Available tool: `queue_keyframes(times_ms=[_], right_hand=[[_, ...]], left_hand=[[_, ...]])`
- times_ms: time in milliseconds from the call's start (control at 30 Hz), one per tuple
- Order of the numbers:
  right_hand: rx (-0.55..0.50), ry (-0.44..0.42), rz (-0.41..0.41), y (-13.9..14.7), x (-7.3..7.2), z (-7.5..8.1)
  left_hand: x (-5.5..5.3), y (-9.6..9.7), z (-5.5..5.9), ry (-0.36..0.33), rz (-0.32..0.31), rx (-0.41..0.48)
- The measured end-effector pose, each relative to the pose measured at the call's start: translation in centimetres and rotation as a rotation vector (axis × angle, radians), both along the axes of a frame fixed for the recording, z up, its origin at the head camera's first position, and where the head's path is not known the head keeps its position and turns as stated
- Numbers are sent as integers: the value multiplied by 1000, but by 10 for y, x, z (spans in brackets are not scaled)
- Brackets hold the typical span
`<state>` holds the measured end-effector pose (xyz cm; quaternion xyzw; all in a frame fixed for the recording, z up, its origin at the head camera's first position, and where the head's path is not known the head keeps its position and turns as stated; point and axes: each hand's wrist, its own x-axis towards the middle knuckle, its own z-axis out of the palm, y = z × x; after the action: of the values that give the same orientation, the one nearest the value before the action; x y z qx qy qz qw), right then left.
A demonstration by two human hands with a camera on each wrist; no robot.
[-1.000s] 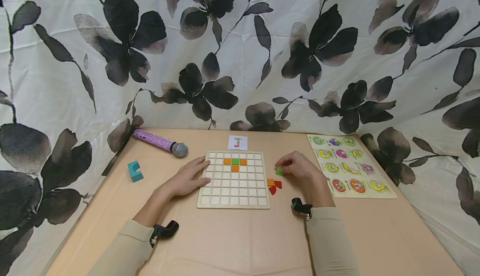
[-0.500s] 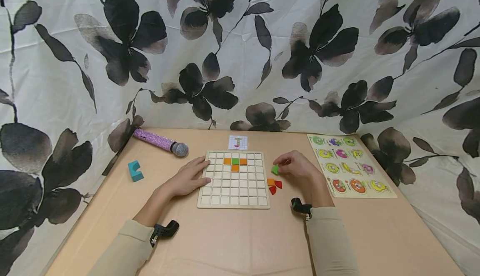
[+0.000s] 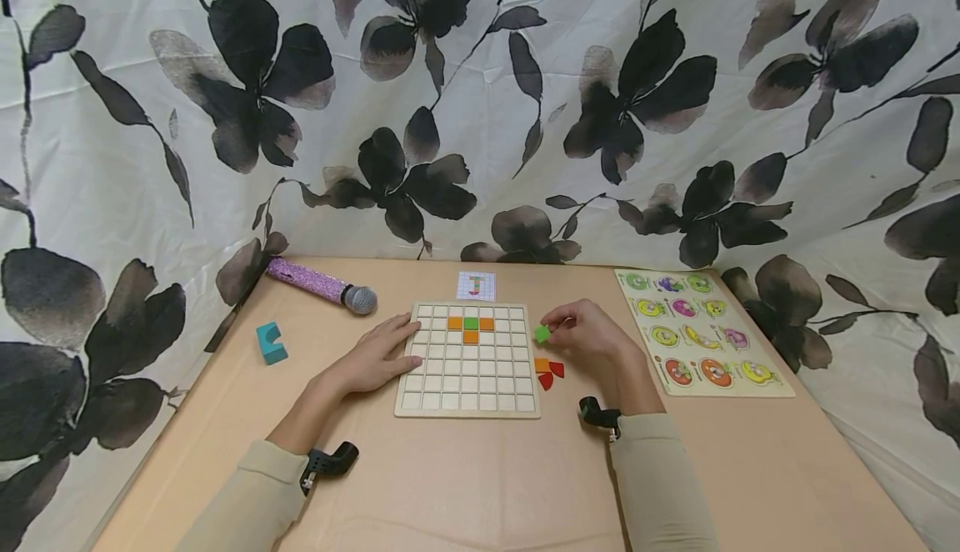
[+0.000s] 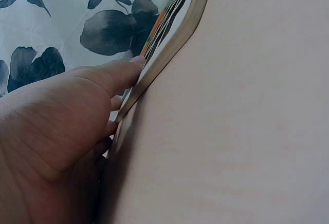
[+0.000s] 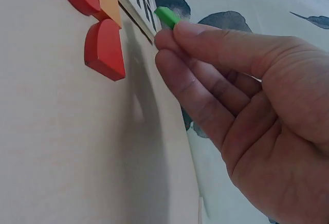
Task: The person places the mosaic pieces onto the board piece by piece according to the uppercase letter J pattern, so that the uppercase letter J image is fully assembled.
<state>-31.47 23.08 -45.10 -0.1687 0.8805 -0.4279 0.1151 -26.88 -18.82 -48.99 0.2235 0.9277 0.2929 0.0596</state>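
On the table [image 3: 465, 485] before you lies the gridded board [image 3: 468, 411]; your left hand [image 3: 375, 358] rests over its left edge, fingers stretched out, apparently steadying it; your right hand [image 3: 592, 337] is beyond the right edge, well apart from the left; the pattern card [image 3: 476, 286] lies near the board's far edge; an orange block [image 3: 542, 364] and two red blocks [image 3: 546, 380] sit together just beside the right edge; three orange tiles [image 3: 471, 338] and one green tile [image 3: 471, 323] fill upper cells; the loose green block [image 3: 542, 333] is pinched between your right thumb and fingertips, near the board and looking clear of the table. The step in hand seems to be bringing that green block over to the board; the next move likely calls for clearing the right edge, squaring the block to a bare cell and keeping the left hand's light contact so nothing slides. Against the frame a second ago, your right hand and the green block have shifted left, closer to the board; your left hand, the set tiles and the loose orange and red blocks stay put.
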Motion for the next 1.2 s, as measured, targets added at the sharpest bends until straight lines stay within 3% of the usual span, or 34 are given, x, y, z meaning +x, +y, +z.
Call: queue_keyframes(times_ms=[300, 700, 1200], right_hand=[[-18, 63, -8, -11, 0, 2], [-28, 47, -59, -30, 7, 2], [-38, 79, -1, -61, 9, 0]], left_hand=[[0, 0, -2, 12, -1, 18], [0, 0, -1, 1, -2, 17], [0, -1, -2, 37, -15, 19]])
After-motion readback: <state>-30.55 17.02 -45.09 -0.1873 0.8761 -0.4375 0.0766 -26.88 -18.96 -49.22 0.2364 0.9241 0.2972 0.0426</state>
